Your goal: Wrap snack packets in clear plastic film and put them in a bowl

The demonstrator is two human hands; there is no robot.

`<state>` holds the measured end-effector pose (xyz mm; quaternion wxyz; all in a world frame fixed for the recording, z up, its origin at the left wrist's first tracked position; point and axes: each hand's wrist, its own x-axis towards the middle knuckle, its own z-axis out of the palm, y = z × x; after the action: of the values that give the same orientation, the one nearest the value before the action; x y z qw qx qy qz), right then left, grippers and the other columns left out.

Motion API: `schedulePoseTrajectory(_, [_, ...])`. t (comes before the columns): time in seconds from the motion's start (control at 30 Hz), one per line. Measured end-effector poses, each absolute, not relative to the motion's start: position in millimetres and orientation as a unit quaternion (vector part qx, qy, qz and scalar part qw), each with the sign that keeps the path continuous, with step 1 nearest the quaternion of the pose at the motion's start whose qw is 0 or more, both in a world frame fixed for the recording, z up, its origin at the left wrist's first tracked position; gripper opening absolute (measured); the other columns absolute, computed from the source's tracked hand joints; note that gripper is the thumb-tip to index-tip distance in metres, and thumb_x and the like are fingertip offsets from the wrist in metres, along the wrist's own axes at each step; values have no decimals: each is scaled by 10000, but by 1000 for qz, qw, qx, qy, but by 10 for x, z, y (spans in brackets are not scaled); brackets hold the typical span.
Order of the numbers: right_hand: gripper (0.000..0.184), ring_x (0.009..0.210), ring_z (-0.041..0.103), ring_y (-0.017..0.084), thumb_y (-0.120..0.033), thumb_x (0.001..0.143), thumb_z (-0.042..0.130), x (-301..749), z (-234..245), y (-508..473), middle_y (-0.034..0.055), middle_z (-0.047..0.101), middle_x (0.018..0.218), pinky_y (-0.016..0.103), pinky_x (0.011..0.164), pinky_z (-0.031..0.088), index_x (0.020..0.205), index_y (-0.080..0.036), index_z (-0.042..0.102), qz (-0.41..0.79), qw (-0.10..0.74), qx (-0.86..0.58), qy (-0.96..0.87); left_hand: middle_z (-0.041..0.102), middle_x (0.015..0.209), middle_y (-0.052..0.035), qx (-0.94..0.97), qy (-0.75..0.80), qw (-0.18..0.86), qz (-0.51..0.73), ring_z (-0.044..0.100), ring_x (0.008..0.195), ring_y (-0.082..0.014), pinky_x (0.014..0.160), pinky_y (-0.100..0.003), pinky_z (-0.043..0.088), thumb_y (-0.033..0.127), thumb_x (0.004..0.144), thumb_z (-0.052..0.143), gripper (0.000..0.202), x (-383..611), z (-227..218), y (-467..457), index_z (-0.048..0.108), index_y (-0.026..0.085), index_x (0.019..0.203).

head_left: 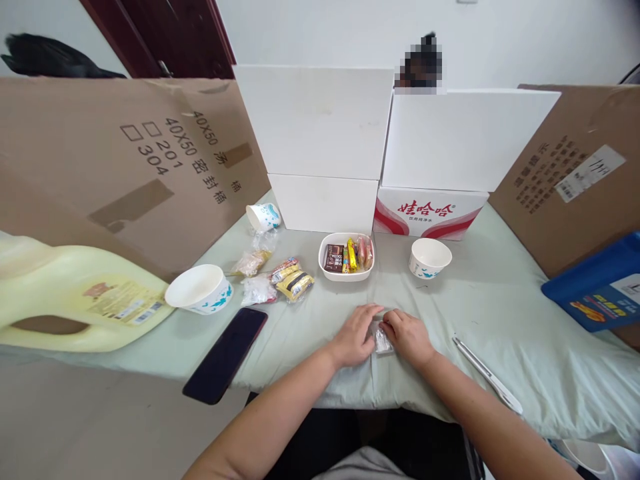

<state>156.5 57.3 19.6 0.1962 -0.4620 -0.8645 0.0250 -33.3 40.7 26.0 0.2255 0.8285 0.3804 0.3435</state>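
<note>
My left hand [354, 335] and right hand [411, 338] curled in around a small clear packet [383, 342] on the table [460, 307] before me — whether either gripped it, I couldn't tell. Snacks [352, 255] already filled the white tray [345, 276], other packets [295, 285] lay outside, left — and this one's long axis ran roughly away from me, far end hidden by fingers

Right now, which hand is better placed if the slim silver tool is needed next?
Probably the right hand: the slim silver tool lies beside the right forearm, while the left hand is farther away. Both hands are at a small packet, so the right would have to leave it first.
</note>
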Motion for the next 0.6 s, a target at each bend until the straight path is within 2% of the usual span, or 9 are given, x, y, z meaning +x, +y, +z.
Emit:
schedulePoseTrajectory(0.07, [194,699,588,163,-275,953,455,1537,190,562,43,627,774,258,613,367,839,-189,587,15,182,-473,-862,579,1156,-107,826,362,206,381,504,1114,-242,974,-439,415,163,808,473,371,-334,293,387,532,184,1174])
schedulePoseTrajectory(0.13, [212,687,574,157,-264,959,434,1512,185,552,38,622,768,257,607,355,826,-195,584,7,169,-476,-863,634,1023,-76,859,323,186,352,529,1069,-234,952,-421,413,216,850,503,161,-321,319,368,619,190,959])
schedulePoseTrajectory(0.23, [229,684,558,158,-270,960,432,1543,196,581,39,613,770,263,618,361,810,-199,589,-4,156,-474,-866,671,908,-41,894,311,170,276,543,1068,-228,933,-396,398,253,837,591,109,-290,324,361,629,192,755])
schedulePoseTrajectory(0.37, [221,776,560,207,-233,942,439,1791,282,694,82,609,801,312,714,409,814,-182,611,-21,161,-489,-857,678,921,-16,894,333,171,247,564,1038,-206,918,-365,371,216,792,640,57,-281,299,385,630,192,741])
schedulePoseTrajectory(0.47, [200,916,553,250,-180,923,429,1978,401,681,134,618,948,379,810,432,927,-159,628,-36,182,-506,-843,665,924,-10,892,332,180,247,570,1016,-195,907,-346,361,213,777,659,54,-289,296,393,628,191,738])
schedulePoseTrajectory(0.53, [189,1052,526,254,-188,912,465,1995,469,567,133,606,1090,397,890,428,1015,-175,623,-14,191,-459,-868,655,919,-11,889,331,190,254,567,1010,-197,905,-340,365,200,758,668,57,-291,304,385,622,192,725])
schedulePoseTrajectory(0.6, [180,1109,511,227,-186,906,492,1928,504,407,97,605,1133,375,929,426,1022,-206,628,42,174,-371,-911,647,915,-13,880,329,208,272,566,988,-196,900,-340,377,175,743,660,51,-297,320,370,615,196,729])
